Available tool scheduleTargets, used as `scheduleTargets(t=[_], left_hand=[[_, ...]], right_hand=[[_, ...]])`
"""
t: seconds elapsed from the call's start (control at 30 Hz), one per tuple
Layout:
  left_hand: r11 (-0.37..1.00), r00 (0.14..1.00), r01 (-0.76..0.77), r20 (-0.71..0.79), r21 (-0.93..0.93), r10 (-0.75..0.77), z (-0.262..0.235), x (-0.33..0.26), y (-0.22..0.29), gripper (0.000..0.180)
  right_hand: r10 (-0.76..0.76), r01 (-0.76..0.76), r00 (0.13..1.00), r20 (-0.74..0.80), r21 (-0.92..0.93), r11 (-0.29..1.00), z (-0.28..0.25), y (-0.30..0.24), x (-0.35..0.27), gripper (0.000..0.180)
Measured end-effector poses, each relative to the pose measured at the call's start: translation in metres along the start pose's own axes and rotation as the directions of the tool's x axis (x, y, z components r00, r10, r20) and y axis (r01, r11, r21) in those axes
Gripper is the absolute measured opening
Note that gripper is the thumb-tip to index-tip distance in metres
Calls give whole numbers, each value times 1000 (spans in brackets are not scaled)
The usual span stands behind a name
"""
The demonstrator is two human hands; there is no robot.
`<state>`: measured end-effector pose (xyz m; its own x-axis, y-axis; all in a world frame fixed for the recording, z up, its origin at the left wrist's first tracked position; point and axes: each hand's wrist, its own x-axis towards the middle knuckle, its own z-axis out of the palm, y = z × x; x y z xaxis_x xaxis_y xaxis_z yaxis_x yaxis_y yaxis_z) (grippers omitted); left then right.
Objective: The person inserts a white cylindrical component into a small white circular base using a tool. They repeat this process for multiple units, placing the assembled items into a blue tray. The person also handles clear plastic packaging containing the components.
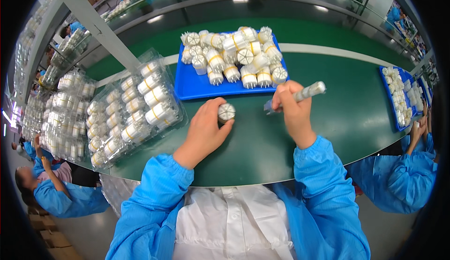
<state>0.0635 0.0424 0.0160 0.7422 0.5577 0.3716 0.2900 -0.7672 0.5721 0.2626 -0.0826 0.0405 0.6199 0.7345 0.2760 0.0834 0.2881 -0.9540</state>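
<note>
My left hand [202,128] is closed around a short white cylindrical part [226,112], its round spoked end turned upward. My right hand [296,114] grips a thick pen-like tool [311,90], pale and partly see-through, with a bluish lower end near the table. The tool and the part are apart. Just beyond both hands sits a blue tray [190,90] heaped with similar white cylinders [246,56], many with a yellow band and prongs on one end. Some lie sideways; others stand on their prongs.
Left of my hands, a clear plastic blister tray [180,119] holds rows of the same cylinders, beside stacked filled trays [65,112]. A grey post [96,25] rises there. On the right, another blue tray [398,124] lies near a co-worker's blue sleeve [398,180]. The green table [253,161] curves toward me.
</note>
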Motion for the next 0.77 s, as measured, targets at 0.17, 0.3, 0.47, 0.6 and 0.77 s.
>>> scheduleTargets(t=[0.17,0.3,0.47,0.6,0.77], left_hand=[[986,999,26,-50,164,-18,-14,-4,-10,50],[937,995,-59,-57,343,84,-30,14,13,50],[917,985,-100,-92,387,146,-26,72,15,35],[919,998,-54,28,391,47,-23,97,-7,32],[934,996,-60,87,351,31,-6,113,-18,40]], right_hand=[[11,-11,998,59,-14,1000,9,8,-2,34],[-7,11,997,79,-52,999,8,13,-6,32],[-119,128,991,57,-186,974,7,35,-10,18],[-161,190,980,120,-294,937,11,28,0,29],[-168,194,981,101,-351,916,-1,26,0,34]])
